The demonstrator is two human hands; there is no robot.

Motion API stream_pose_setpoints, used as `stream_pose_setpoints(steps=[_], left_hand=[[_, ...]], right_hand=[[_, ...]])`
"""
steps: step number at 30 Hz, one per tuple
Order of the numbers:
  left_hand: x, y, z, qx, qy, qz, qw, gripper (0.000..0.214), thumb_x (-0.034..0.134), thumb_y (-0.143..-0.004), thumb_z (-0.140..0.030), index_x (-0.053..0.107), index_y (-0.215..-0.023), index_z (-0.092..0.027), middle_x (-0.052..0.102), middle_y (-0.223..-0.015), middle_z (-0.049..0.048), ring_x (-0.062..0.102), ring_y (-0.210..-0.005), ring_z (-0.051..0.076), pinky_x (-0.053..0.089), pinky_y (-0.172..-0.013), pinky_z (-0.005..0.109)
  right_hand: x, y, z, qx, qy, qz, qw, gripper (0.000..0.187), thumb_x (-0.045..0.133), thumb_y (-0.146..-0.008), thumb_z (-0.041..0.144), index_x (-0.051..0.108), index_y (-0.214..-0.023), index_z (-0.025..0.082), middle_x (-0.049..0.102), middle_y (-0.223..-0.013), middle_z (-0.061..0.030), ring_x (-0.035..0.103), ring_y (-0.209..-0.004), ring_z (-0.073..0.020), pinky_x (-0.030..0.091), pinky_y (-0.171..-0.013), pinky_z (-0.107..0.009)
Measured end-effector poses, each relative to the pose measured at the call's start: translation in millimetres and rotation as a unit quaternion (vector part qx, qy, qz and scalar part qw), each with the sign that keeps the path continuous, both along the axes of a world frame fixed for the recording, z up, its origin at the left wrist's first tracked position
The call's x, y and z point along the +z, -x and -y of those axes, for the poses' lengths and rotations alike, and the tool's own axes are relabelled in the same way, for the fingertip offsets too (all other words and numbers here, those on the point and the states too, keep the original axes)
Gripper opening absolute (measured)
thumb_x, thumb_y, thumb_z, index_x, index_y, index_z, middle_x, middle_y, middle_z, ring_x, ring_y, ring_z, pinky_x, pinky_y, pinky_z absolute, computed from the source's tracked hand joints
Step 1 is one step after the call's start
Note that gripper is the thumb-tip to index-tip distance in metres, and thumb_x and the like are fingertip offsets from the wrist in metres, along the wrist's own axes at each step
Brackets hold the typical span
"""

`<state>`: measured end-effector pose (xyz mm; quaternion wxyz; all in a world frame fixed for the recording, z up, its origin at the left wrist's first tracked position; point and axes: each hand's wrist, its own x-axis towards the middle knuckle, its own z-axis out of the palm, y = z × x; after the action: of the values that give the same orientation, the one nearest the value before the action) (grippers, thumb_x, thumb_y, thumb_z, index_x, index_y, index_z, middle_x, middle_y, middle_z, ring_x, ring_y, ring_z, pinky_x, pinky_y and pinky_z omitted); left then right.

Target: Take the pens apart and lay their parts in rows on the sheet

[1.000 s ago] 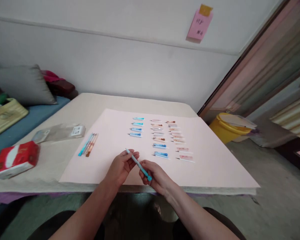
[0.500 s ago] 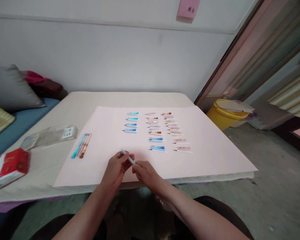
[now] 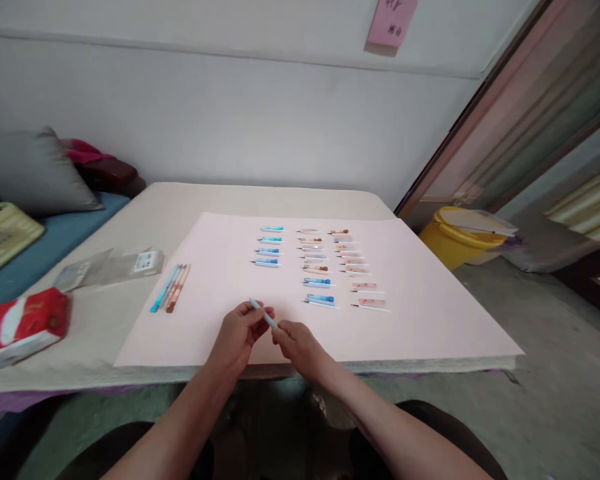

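Left hand (image 3: pixel 240 330) is reaching in from the lower left, its forearm slanting inward; thumb and fingers are pinching a pen (image 3: pixel 269 321) near its tip, the other fingers curling loosely. Right hand (image 3: pixel 299 343) is meeting it from the lower right, palm down, closing around the pen's rear and hiding that end. Between both hands, the pen is slanting above the near part of a pink sheet (image 3: pixel 420 320). Grouped pens (image 3: pixel 171 288) are lying to the left.

Head view, single, looks forward and down from just before the counter (image 3: pixel 280 201) toward the wall (image 3: pixel 280 120); margins seem stretched.
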<state>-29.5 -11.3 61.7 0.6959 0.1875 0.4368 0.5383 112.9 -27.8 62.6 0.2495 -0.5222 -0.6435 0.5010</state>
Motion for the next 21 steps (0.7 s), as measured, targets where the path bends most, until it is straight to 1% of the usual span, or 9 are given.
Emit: stream_pose_setpoints(steps=[2, 3, 5, 7, 9, 11, 15, 17, 21], left_hand=[[-2.4, 0, 0, 0.011, 0.011, -0.028, 0.999, 0.012, 0.070, -0.066, -0.013, 0.059, -0.072, -0.012, 0.066, -0.073, 0.0059, 0.063, -0.069, 0.013, 0.050, -0.064, 0.022], [-2.2, 0, 0, 0.014, 0.015, -0.034, 0.999, 0.013, 0.071, -0.066, -0.014, 0.059, -0.072, -0.012, 0.066, -0.072, 0.0055, 0.063, -0.068, 0.012, 0.049, -0.063, 0.021], [0.6, -1, -1, 0.013, 0.017, -0.021, 1.000, 0.015, 0.070, -0.066, -0.014, 0.060, -0.077, -0.013, 0.067, -0.077, 0.0067, 0.064, -0.073, 0.014, 0.050, -0.064, 0.022], [4.8, -1, 0, 0.003, 0.011, 0.017, 1.000, 0.020, 0.068, -0.069, -0.012, 0.061, -0.088, -0.013, 0.068, -0.088, 0.0094, 0.064, -0.083, 0.017, 0.051, -0.072, 0.027], [7.1, -1, 0, -0.007, 0.003, 0.037, 0.999, 0.022, 0.065, -0.071, -0.011, 0.061, -0.093, -0.013, 0.068, -0.092, 0.0115, 0.064, -0.089, 0.019, 0.051, -0.078, 0.030], [5.9, 0, 0, -0.005, 0.004, 0.019, 1.000, 0.017, 0.065, -0.071, -0.012, 0.062, -0.087, -0.013, 0.069, -0.088, 0.0109, 0.064, -0.084, 0.017, 0.051, -0.074, 0.027], [-0.3, 2, -1, 0.009, 0.035, -0.034, 0.999, 0.014, 0.071, -0.067, -0.016, 0.060, -0.074, -0.013, 0.068, -0.075, 0.0061, 0.063, -0.068, 0.011, 0.049, -0.061, 0.019], [-0.3, 2, -1, 0.007, 0.033, -0.018, 0.999, 0.015, 0.070, -0.068, -0.017, 0.061, -0.079, -0.013, 0.068, -0.081, 0.0075, 0.064, -0.074, 0.013, 0.050, -0.064, 0.021], [4.0, 2, -2, -0.012, -0.003, 0.030, 0.999, 0.023, 0.065, -0.072, -0.013, 0.062, -0.094, -0.013, 0.067, -0.098, 0.0130, 0.062, -0.094, 0.020, 0.050, -0.079, 0.029]], right_hand=[[0.3, 2, 1, -0.010, -0.091, 0.104, 0.990, 0.023, 0.043, -0.085, 0.029, 0.045, -0.064, 0.018, 0.039, -0.052, 0.0028, 0.034, -0.049, -0.0095, 0.023, -0.050, -0.025], [0.9, 2, 1, -0.011, -0.109, 0.123, 0.986, 0.023, 0.043, -0.085, 0.029, 0.045, -0.065, 0.018, 0.039, -0.053, 0.0027, 0.034, -0.050, -0.0095, 0.022, -0.051, -0.025], [2.6, 1, 0, 0.000, -0.067, 0.083, 0.994, 0.023, 0.041, -0.085, 0.027, 0.046, -0.065, 0.018, 0.040, -0.052, 0.0030, 0.034, -0.048, -0.0092, 0.023, -0.050, -0.024], [4.7, -1, -2, 0.014, 0.030, -0.011, 0.999, 0.023, 0.038, -0.084, 0.025, 0.047, -0.065, 0.018, 0.038, -0.048, 0.0045, 0.033, -0.044, -0.0082, 0.023, -0.047, -0.022], [6.3, -4, -4, 0.016, 0.099, -0.072, 0.992, 0.022, 0.036, -0.083, 0.024, 0.048, -0.066, 0.018, 0.035, -0.044, 0.0063, 0.030, -0.041, -0.0076, 0.022, -0.044, -0.021], [6.8, -6, -6, 0.016, 0.087, -0.064, 0.994, 0.021, 0.038, -0.083, 0.025, 0.049, -0.066, 0.018, 0.037, -0.045, 0.0062, 0.030, -0.042, -0.0075, 0.023, -0.044, -0.021], [5.1, -6, -6, 0.021, -0.029, 0.038, 0.999, 0.024, 0.043, -0.083, 0.027, 0.049, -0.063, 0.017, 0.046, -0.054, 0.0026, 0.039, -0.051, -0.0087, 0.026, -0.050, -0.022], [4.0, -7, -7, 0.025, -0.017, 0.038, 0.999, 0.024, 0.042, -0.084, 0.027, 0.050, -0.063, 0.017, 0.046, -0.053, 0.0027, 0.039, -0.051, -0.0088, 0.027, -0.050, -0.021], [2.8, -10, -9, 0.020, 0.056, -0.028, 0.998, 0.024, 0.041, -0.084, 0.028, 0.051, -0.066, 0.017, 0.041, -0.048, 0.0048, 0.036, -0.046, -0.0078, 0.027, -0.046, -0.020]])
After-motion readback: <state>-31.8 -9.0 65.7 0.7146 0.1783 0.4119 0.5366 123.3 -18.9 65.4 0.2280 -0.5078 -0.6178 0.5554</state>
